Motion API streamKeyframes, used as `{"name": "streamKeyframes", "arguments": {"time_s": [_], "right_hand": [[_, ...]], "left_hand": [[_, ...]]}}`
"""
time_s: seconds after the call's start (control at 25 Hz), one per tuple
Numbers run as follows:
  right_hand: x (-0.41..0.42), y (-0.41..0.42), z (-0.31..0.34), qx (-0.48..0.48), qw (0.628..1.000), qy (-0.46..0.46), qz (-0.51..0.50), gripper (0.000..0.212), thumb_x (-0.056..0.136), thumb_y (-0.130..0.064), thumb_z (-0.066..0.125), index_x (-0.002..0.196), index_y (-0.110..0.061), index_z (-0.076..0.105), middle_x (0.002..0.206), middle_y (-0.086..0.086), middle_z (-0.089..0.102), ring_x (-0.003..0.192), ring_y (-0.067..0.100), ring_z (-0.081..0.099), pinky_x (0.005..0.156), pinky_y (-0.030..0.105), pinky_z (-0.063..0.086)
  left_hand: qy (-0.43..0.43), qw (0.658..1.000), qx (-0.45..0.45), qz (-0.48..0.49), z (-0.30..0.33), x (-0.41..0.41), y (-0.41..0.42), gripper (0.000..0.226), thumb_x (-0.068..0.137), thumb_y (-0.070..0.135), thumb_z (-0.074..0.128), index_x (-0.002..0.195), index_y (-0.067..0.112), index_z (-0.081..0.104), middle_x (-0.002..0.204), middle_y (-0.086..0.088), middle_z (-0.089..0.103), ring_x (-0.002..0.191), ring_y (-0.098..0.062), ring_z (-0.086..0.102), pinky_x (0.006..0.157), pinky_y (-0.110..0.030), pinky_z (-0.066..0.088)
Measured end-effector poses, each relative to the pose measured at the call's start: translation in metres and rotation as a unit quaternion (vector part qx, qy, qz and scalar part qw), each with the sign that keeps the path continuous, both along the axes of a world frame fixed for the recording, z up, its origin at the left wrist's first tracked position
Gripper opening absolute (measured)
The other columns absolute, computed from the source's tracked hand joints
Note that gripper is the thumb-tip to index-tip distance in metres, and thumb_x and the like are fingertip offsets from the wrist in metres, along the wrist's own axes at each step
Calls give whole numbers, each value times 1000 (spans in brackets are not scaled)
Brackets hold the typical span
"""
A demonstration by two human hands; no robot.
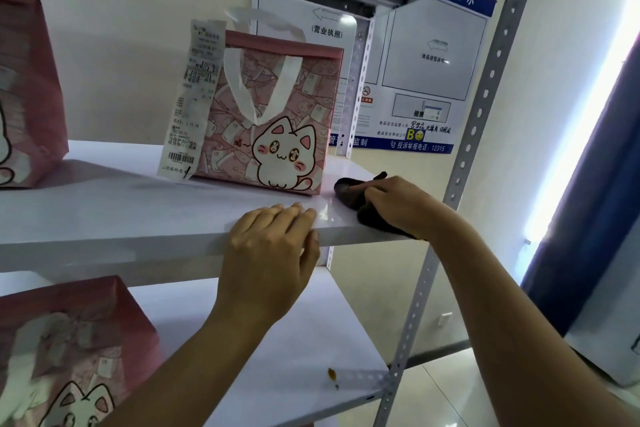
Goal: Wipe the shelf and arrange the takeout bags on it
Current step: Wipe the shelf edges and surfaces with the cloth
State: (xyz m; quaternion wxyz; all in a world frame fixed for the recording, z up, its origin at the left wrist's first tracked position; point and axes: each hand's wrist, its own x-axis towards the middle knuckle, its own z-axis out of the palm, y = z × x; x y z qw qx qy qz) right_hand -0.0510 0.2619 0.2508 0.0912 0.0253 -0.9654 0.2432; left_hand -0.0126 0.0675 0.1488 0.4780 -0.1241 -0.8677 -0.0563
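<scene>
dark cloth [356, 196] under right hand [398, 206], pressing shelf [121, 211].

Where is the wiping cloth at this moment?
In the head view, the dark cloth lies at the right front corner of the middle shelf, under the right hand, just right of the pink cat bag.
</scene>
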Motion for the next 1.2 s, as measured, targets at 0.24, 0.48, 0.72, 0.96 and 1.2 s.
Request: {"name": "streamKeyframes", "arguments": {"time_s": [0.24,0.48,0.72,0.96,1.2], "right_hand": [[36,7,-7,-67,994,-19,80,39,100,-25,39,118,-39,71,100,-6,67,97,21,62,94,36,50],[-36,-13,13,3,999,-47,-1,38,104,-32,37,118,-11,65,115,10,63,91,20,57,84,35,44],[-23,-16,2,7,1000,-9,20,37,104,-25,36,111,-6,66,114,15,63,101,28,57,86,36,43],[32,-12,-8,-9,998,-21,58,33,104,-27,39,121,-24,67,111,8,65,98,22,57,93,37,47],[-18,-9,10,30,998,-52,-7,39,106,-28,36,121,-4,61,124,15,60,102,28,54,83,33,37]], "left_hand": [[9,1000,8,2,-1,-4,2,36,97,38,48,119,21,71,120,0,72,110,-22,67,97,-38,47],[11,1000,7,3,-1,-3,2,36,96,37,49,120,21,71,119,1,73,109,-21,68,96,-37,47],[1,1000,8,3,1,-1,2,37,96,39,48,120,22,71,119,1,73,108,-20,68,96,-37,48],[3,1000,8,7,1,-2,3,36,96,40,49,119,23,71,118,1,73,108,-20,68,95,-37,49],[2,1000,12,1,0,-4,2,39,96,41,47,121,23,71,120,1,73,110,-19,68,98,-37,48]]}}
